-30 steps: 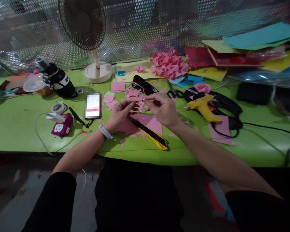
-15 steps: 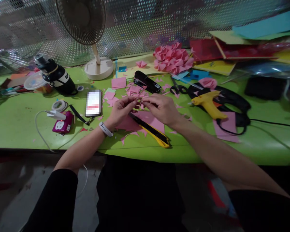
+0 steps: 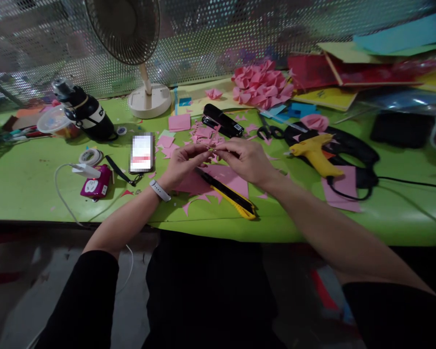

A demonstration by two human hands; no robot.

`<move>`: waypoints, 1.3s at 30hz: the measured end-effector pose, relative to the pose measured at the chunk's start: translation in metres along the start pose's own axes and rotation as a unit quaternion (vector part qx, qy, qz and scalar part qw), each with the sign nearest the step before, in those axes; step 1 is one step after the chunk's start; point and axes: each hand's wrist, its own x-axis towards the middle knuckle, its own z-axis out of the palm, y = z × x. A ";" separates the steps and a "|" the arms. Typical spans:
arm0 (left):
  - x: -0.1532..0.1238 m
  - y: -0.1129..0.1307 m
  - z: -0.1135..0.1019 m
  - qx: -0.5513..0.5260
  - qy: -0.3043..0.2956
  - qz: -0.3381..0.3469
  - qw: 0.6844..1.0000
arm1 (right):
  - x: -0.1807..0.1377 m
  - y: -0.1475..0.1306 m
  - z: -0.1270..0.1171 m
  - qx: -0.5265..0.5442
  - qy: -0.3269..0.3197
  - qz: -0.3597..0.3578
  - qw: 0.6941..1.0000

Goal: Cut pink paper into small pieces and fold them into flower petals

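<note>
My left hand (image 3: 183, 165) and my right hand (image 3: 245, 159) meet above the green table (image 3: 29, 186), fingertips pinched together on a small piece of pink paper (image 3: 210, 151). Both hands are closed in a pinch. Under them lies a sheet of pink paper (image 3: 223, 178) with a yellow and black utility knife (image 3: 230, 195) across it. Pink paper scraps (image 3: 199, 135) are scattered just beyond the hands. A white band sits on my left wrist.
A phone (image 3: 141, 153), black stapler (image 3: 222, 121), scissors (image 3: 269, 131) and yellow glue gun (image 3: 314, 154) with black cable lie around. A fan (image 3: 145, 92), black bottle (image 3: 85, 114), pink paper flowers (image 3: 261, 86) and coloured card stacks (image 3: 366, 72) stand behind.
The two hands have drawn closer together until the fingertips touch on the pink piece. The view has shifted slightly.
</note>
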 end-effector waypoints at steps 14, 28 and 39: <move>-0.001 0.002 0.003 -0.007 0.011 0.027 1.000 | 0.001 -0.004 -0.005 0.053 -0.041 0.008 0.998; -0.004 0.004 0.009 -0.024 0.022 0.024 0.999 | 0.003 -0.004 -0.008 0.128 -0.099 0.050 0.986; -0.004 0.005 0.011 -0.011 0.045 0.078 0.996 | -0.001 -0.009 0.004 0.170 -0.045 0.073 0.982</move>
